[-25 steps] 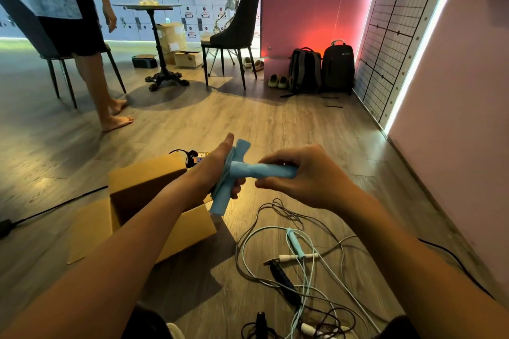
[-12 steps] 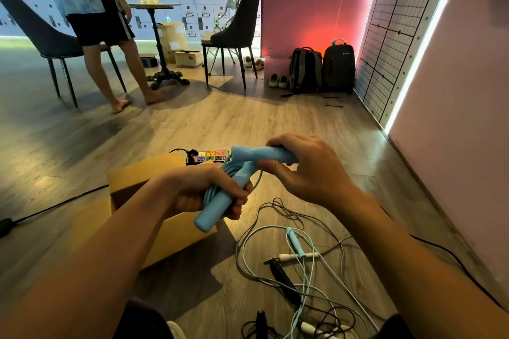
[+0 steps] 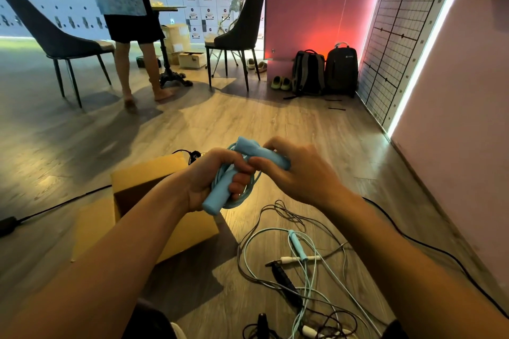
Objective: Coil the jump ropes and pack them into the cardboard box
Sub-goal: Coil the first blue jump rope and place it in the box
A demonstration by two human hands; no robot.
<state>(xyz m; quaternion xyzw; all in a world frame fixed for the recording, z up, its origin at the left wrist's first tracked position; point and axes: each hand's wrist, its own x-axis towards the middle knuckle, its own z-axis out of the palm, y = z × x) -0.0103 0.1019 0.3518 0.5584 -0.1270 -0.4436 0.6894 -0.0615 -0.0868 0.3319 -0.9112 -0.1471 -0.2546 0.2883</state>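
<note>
Wood-plank floor (image 3: 248, 124) runs to pink walls. On it the brown cardboard box (image 3: 143, 179) stands open, just left of the hands. To its right lies a loose tangle of thin ropes (image 3: 297, 256), pale blue, white and black, not yet coiled. A second ago the left hand (image 3: 203, 181) lay flat against the blue rope (image 3: 223, 173). Now it grips one soft, matte handle (image 3: 214, 198) and the looped cord in a fist, while the right hand (image 3: 297, 170) pinches the other handle (image 3: 264, 155) across the top. This coil looks nearly bundled, ready for the box.
</note>
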